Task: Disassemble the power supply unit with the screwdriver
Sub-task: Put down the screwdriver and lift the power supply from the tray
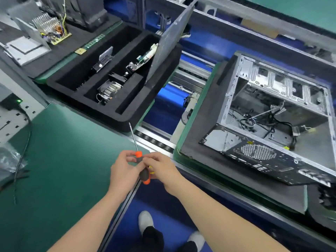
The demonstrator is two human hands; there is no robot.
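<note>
L hand (125, 170), R hand (161, 170) partly hide screwdriver (139, 155).

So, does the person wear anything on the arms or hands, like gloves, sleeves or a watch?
No. The left hand and the right hand are bare, without gloves. The left forearm and the right forearm are bare too, as far as the picture reaches: no sleeve, watch or wristband shows.
</note>
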